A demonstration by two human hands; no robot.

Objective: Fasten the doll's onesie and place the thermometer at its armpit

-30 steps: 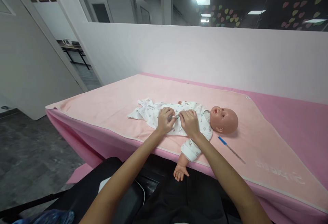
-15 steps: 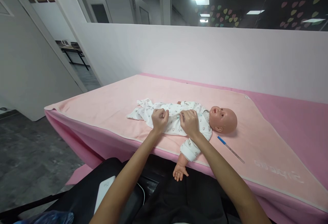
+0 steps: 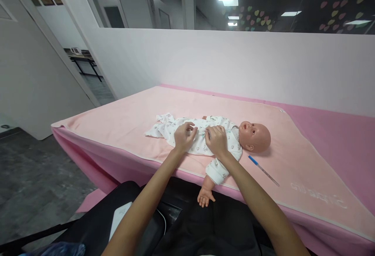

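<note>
A baby doll [image 3: 255, 136] lies on its back, head to the right, in a white printed romper [image 3: 199, 146]. Over the lower front of the romper, my left hand [image 3: 184, 136] is open, its thumb and fingers curved and apart, with nothing visible between them. My right hand [image 3: 217, 139] is closed at the romper's chest, fingertips curled on the cloth beside a small green fastener [image 3: 202, 133]. The fingertips partly hide what they pinch. One doll arm [image 3: 206, 191] hangs over the near table edge, beneath my right forearm.
A pink blanket [image 3: 123, 119] covers the table. A blue-capped clear stick [image 3: 263, 170], like a thermometer, rests right of the doll. Behind stands a white wall [image 3: 234, 64] with a window above it. A white flat object [image 3: 118, 217] lies on the black seat at lower left.
My left hand has loosened from a fist, its thumb and fingers now apart. The cloth stretched between my hands has dropped flatter. My right hand has barely moved.
</note>
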